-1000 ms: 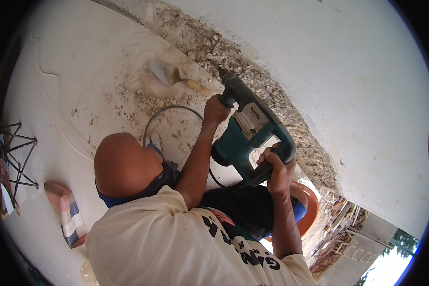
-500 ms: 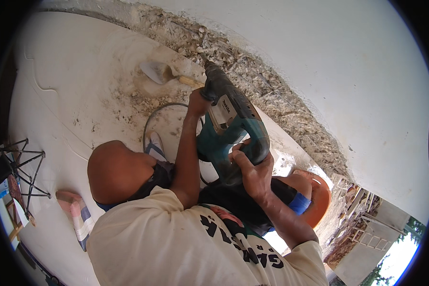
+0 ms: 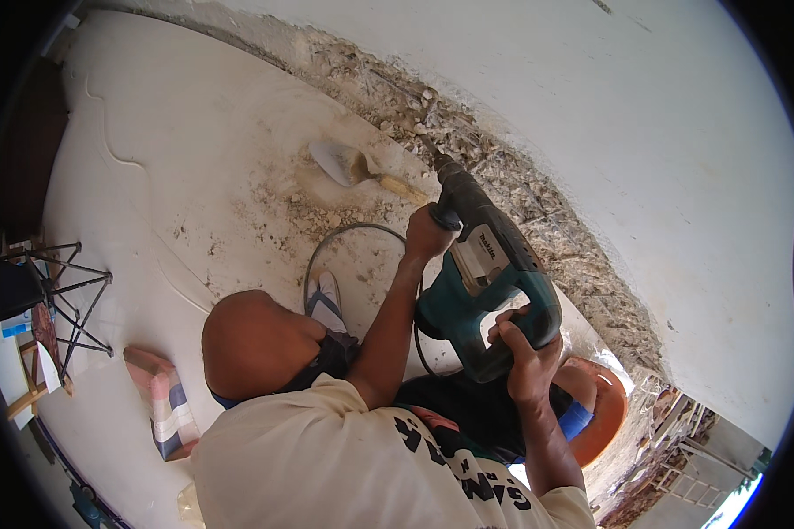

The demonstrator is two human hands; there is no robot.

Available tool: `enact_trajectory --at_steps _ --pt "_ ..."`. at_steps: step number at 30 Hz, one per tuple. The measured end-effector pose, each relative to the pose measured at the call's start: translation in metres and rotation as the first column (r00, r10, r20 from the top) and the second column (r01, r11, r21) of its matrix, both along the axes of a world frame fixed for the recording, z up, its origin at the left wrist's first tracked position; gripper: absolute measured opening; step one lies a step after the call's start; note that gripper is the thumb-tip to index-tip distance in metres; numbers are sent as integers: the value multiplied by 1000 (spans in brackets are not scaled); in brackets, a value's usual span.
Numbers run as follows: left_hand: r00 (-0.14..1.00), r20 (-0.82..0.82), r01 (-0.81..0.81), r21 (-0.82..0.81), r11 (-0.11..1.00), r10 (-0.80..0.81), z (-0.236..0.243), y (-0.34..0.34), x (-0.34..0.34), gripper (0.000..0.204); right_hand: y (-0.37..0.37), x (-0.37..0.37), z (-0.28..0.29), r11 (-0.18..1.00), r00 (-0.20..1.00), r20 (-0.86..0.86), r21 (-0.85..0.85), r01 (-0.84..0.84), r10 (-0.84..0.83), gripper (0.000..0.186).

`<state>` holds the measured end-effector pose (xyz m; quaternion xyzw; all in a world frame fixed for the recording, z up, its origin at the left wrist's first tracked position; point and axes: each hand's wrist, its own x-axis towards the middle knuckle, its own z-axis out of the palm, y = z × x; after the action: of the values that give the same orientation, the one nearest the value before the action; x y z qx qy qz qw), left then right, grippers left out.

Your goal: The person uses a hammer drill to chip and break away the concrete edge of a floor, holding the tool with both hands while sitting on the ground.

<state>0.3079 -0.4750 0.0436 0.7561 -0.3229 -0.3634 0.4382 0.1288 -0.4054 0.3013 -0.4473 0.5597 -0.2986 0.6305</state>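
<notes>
A teal and black rotary hammer (image 3: 490, 264) is held in both my hands, its body slanting away from me. My left hand (image 3: 430, 233) wraps the side handle near the front. The fingers of my right hand (image 3: 529, 357) close round the rear grip; whether a finger presses the trigger is hidden. The thin bit (image 3: 427, 143) points into a strip of broken masonry (image 3: 538, 207) along the foot of the white wall, and its tip meets the rubble. On the floor left of the bit lies a trowel (image 3: 340, 166) with a pale wooden handle.
A dark power cable (image 3: 326, 238) loops over the floor (image 3: 194, 115) beside my sandalled foot (image 3: 326, 300). An orange basin (image 3: 604, 414) stands near my right knee. A folding stool frame (image 3: 79, 300) and a checked cloth bundle (image 3: 163, 401) are at left. Crumbs of rubble surround the trowel.
The whole scene has shifted right and down in the picture as my view moved. Both hands keep their hold on the rotary hammer, and the bit stays at the broken strip.
</notes>
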Motion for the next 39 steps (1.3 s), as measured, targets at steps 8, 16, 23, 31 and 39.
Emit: enact_trajectory --at_steps 8,16,23,31,39 --pt "882 -468 -14 -132 991 -50 -14 5 28 26 7 8 7 976 974 -132 -93 -197 184 29" --pt "999 2 -47 89 995 47 29 -15 -70 34 -23 -62 15 973 973 -56 -72 221 -225 40" --pt "1000 0 2 -120 993 -2 32 4 -96 26 11 -82 24 973 977 99 -113 202 -191 36" --pt "976 -180 -173 -316 933 121 35 -7 -72 22 8 -74 26 976 1000 -8 -216 16 -18 30" --pt "933 -301 -271 -218 938 199 -8 -4 -29 24 -13 -26 14 976 995 -66 -199 -87 76 27"
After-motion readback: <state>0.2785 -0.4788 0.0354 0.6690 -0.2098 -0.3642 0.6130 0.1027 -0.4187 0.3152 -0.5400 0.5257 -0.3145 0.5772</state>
